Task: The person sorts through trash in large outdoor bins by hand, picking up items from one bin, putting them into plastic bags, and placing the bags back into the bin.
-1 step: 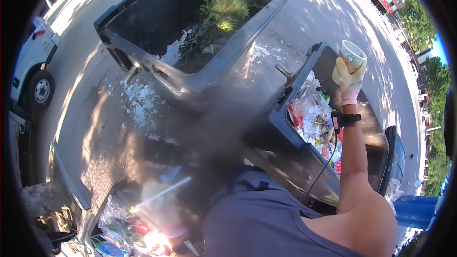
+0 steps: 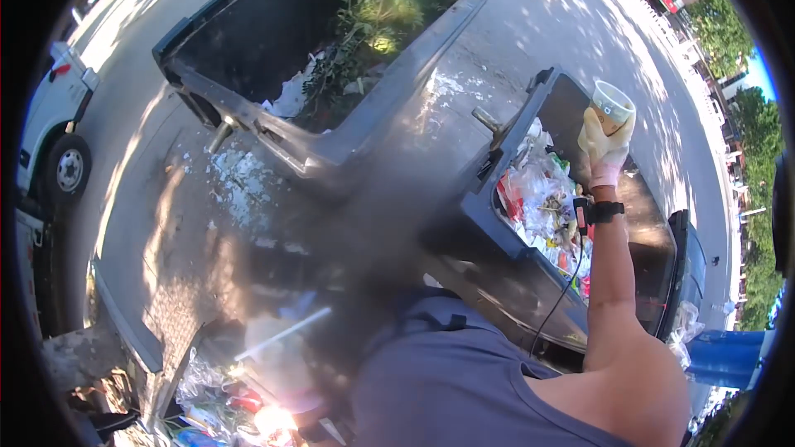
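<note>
My right arm reaches out over the right-hand dark bin [image 2: 542, 261]. My right hand [image 2: 604, 151], in a pale work glove, is wrapped round a paper cup [image 2: 613, 103]. White and tan with small printed marks, the cup is held with its open rim up. Below and left of the hand lies a heap of plastic bags and wrappers [image 2: 534, 186] inside that bin. A dark band with a cabled device [image 2: 609, 212] sits on my right wrist. My left hand is out of view.
Another dark bin [image 2: 364, 149], holding leafy branches [image 2: 356, 33], stands farther left. Loose rubbish [image 2: 215, 406] lies at the lower left. A white vehicle [image 2: 50, 116] is at the far left, a blue barrel [image 2: 725, 358] at the right. A smear blurs the middle.
My right hand and the cup sit slightly lower in the picture. The bins and vehicle have shifted a little to the left. The cup stays in my grip.
</note>
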Available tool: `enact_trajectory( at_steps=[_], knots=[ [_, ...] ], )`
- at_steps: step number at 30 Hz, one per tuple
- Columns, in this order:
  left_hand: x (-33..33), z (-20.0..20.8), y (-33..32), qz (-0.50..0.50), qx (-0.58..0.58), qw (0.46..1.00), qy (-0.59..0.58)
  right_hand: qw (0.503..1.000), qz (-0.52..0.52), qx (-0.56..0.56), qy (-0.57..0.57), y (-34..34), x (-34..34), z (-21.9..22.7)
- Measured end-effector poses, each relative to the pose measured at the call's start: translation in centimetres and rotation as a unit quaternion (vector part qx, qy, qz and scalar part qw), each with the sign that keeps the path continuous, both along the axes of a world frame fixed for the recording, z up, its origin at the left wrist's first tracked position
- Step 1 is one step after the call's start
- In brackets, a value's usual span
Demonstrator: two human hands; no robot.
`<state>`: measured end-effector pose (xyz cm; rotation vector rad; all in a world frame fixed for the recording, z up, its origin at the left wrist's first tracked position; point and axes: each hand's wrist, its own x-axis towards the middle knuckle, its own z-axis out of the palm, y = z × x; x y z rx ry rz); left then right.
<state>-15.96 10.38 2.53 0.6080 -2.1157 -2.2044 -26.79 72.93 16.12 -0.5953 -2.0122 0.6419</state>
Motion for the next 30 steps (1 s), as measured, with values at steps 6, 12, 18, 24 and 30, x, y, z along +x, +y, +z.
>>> enact_trajectory(
  at_steps=[6, 12, 18, 24, 30],
  knots=[
    [-7.0, 0.2, 6.6, -0.05, 0.128, 0.991, 0.003, 0.49, 0.122, -0.039, -0.862, 16.9, 18.7, -19.0],
    [-8.5, -2.4, 6.6, -0.063, 0.289, 0.955, -0.033, 0.581, 0.076, -0.141, -0.798, 13.6, 17.7, -17.7],
    [-10.5, -3.1, 8.4, -0.109, 0.248, 0.962, -0.039, 0.888, -0.128, -0.246, -0.368, 10.5, 16.7, -11.5],
    [-10.9, -6.3, 4.9, -0.152, 0.239, 0.959, -0.003, 0.624, 0.163, -0.201, -0.737, 9.2, 22.6, -20.2],
    [-9.3, -5.6, 4.5, -0.194, 0.192, 0.961, 0.049, 0.608, 0.211, -0.243, -0.725, 11.4, 25.0, -19.5]
  ],
)
